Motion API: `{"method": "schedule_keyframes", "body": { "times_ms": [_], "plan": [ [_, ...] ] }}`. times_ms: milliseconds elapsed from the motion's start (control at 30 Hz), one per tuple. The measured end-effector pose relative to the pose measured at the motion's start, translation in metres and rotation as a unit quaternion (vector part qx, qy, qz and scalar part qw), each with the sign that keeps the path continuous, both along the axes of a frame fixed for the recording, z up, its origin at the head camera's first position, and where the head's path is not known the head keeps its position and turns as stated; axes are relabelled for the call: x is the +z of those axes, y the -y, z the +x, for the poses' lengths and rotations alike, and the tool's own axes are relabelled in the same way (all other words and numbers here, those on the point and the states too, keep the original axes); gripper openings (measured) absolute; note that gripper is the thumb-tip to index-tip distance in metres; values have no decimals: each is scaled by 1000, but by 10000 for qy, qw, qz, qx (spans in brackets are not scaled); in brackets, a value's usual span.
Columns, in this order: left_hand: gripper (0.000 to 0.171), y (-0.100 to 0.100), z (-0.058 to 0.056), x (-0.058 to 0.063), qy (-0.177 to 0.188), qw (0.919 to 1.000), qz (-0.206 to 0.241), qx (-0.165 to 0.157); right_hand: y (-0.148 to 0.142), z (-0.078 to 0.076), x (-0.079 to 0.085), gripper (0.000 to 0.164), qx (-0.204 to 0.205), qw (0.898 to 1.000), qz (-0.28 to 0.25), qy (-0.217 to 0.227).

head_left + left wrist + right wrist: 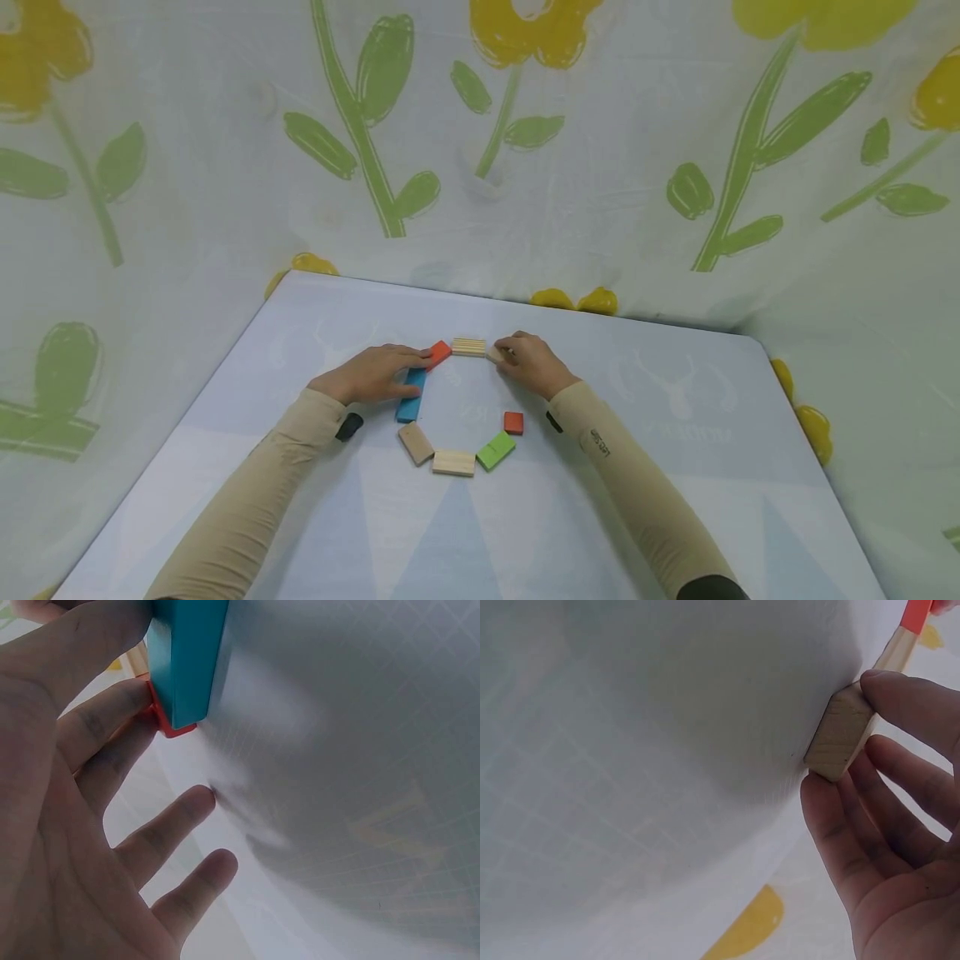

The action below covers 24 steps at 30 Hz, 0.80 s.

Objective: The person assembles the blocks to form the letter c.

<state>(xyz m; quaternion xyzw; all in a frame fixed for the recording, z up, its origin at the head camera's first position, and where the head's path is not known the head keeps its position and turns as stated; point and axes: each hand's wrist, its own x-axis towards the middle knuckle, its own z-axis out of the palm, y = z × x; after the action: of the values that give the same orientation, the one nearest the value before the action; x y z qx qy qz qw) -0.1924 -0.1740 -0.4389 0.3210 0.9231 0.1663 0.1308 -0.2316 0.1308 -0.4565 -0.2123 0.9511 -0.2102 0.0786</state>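
Observation:
My left hand [372, 373] lies over the left side of a ring of small wooden blocks. Its thumb touches a blue block [408, 408], while its fairly straight forefingers rest at a red block [439, 353]; the ring and little fingers are spread free in the left wrist view. At the ring's upper right, my right hand [536, 367] pinches a plain wooden block [841, 735] between thumb and fingers. That block stands on the table beside a ridged wooden block [468, 347], which lies between the two hands.
The ring's lower part holds a brown block [416, 443], a pale wooden block [453, 463], a green block [496, 451] and a small red square block [513, 422]. They lie on a white printed tabletop [645, 508]. A flower-patterned curtain [585, 208] hangs behind.

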Motion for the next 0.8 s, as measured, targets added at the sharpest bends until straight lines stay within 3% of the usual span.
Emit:
{"method": "schedule_keyframes", "body": {
  "times_ms": [433, 600, 800],
  "plan": [
    [58, 0, 0, 0, 21, 10000, -2, -26, -2, 5, 2, 39, -24, 10000, -85, 23],
    [60, -2, -1, -2, -28, 10000, -55, -49, -11, 12, 8, 43, -291, 9993, -234, 90],
    [60, 0, 2, -6, -43, 10000, -20, 3, -33, 29, 16, 48, -573, 9966, -398, -441]
  ]
}}
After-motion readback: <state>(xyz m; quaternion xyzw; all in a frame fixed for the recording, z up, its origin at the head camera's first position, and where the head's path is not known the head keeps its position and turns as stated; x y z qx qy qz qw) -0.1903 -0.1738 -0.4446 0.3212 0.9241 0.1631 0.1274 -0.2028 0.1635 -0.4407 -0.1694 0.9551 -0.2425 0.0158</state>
